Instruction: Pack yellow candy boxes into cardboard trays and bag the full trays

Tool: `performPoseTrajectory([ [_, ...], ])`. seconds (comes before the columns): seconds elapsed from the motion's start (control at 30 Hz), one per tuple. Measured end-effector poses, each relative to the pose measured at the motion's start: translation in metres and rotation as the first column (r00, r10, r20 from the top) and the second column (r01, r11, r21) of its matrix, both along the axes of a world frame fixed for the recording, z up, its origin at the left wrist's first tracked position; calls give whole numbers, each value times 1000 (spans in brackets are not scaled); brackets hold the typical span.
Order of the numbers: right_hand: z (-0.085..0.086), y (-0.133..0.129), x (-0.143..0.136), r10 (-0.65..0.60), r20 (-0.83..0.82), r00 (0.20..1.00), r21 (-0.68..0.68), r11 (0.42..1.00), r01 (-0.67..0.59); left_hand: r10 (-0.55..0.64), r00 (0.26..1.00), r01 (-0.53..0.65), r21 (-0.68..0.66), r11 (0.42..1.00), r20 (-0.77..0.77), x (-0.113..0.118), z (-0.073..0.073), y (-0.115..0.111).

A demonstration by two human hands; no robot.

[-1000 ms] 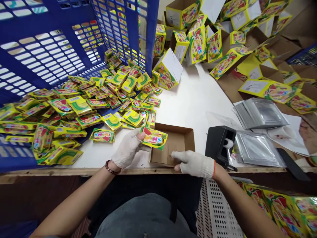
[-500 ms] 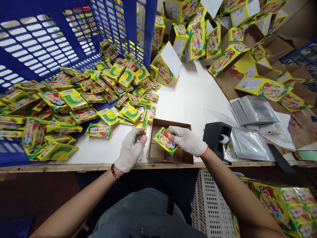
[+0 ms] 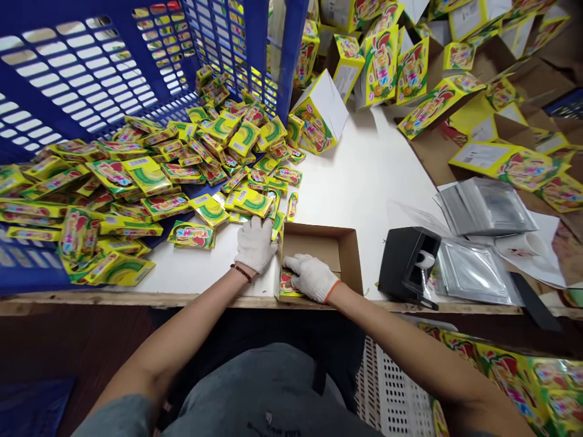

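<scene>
Box [image 3: 350,258] of brown cardboard, open at the top, lies at the near edge of the white counter [image 3: 378,173]; the right hand [image 3: 312,277] reaches down into it, fingers over a fruit-printed packet [image 3: 286,283] that lies flat at the box's left end; whether they grip it, I cannot tell. Left of the box, the left hand [image 3: 256,244] lies palm down, its fingertips at the near edge of a heap of small packets [image 3: 207,209]; its grip is hidden too. The heap spills from a blue basket [image 3: 122,91], farther left of the box; to the box's right stands a black tape dispenser [image 3: 403,267], with clear plastic sleeves [image 3: 473,273] beyond it; behind the box, well apart, yellow printed cartons [image 3: 380,67] pile up; a white perforated basket [image 3: 396,388] is below the box, to its right.
</scene>
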State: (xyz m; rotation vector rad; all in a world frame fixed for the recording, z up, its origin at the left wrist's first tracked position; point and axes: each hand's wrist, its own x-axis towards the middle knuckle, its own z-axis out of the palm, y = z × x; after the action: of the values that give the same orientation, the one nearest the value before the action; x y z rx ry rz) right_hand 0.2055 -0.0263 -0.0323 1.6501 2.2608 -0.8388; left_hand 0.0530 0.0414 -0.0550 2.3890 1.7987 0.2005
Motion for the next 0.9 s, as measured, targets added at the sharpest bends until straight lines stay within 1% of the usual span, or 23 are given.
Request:
performPoseTrajectory([
  [0.07,0,0,4,14,-65,998,0,1000,-14,12,999,-12,-4,1000,39,-1,0,1],
  [0.1,0,1,7,-9,-121,993,-14,1000,8,16,996,-15,-19,1000,87,-5,1,0],
  [0.2,2,5,20,-170,-314,934,3,984,180,49,951,-28,-74,997,304,-26,6,-5],
  [0.27,7,6,28,-260,-419,870,76,945,319,117,861,-59,-130,990,494,-44,12,-11],
  [0.3,10,6,30,-281,-459,843,98,927,362,173,775,-76,-181,980,608,-51,16,-14],
  [0.33,13,5,31,-299,-493,817,92,916,390,247,643,-83,-254,964,725,-56,20,-19],
  [0.37,17,4,29,-321,-528,786,56,911,409,329,466,-67,-338,939,821,-58,24,-25],
  [0.4,21,3,26,-346,-569,746,-2,908,420,410,271,-20,-421,907,871,-57,28,-31],
  [0.43,24,2,22,-370,-613,698,-66,905,421,479,100,55,-486,872,872,-53,33,-39],
  [0.47,27,0,18,-394,-660,640,-132,899,418,532,-14,143,-524,839,847,-47,37,-47],
  [0.5,30,-1,14,-419,-709,567,-194,889,415,566,-63,232,-540,809,822,-40,40,-55],
  [0.53,33,-2,11,-439,-754,488,-242,877,416,580,-51,313,-538,783,813,-33,43,-61],
  [0.57,34,-2,11,-449,-791,416,-270,865,422,562,0,371,-522,768,827,-28,46,-65],
  [0.6,36,-1,13,-448,-815,366,-276,857,435,506,68,389,-489,780,860,-25,48,-66],
  [0.63,36,1,18,-435,-828,353,-258,856,449,408,149,366,-433,824,901,-25,49,-63],
  [0.67,37,5,25,-413,-827,381,-221,863,454,278,254,307,-350,885,926,-28,49,-56],
  [0.7,36,10,33,-382,-807,450,-172,881,440,138,390,225,-240,944,910,-32,49,-46],
  [0.73,35,16,42,-349,-760,549,-126,907,401,15,542,140,-108,984,840,-39,48,-33],
  [0.77,33,24,50,-314,-686,657,-91,932,351,-62,690,80,9,997,721,-45,46,-18],
  [0.8,30,32,56,-273,-589,761,-68,955,290,-89,810,46,88,995,579,-51,43,-3],
  [0.83,27,40,59,-216,-478,852,-55,975,217,-101,896,46,136,990,433,-55,40,12],
  [0.87,24,48,59,-145,-361,921,-49,989,136,-105,950,61,155,986,294,-59,37,24],
  [0.9,21,55,56,-60,-251,966,-51,998,49,-113,978,87,151,985,175,-60,34,34],
])
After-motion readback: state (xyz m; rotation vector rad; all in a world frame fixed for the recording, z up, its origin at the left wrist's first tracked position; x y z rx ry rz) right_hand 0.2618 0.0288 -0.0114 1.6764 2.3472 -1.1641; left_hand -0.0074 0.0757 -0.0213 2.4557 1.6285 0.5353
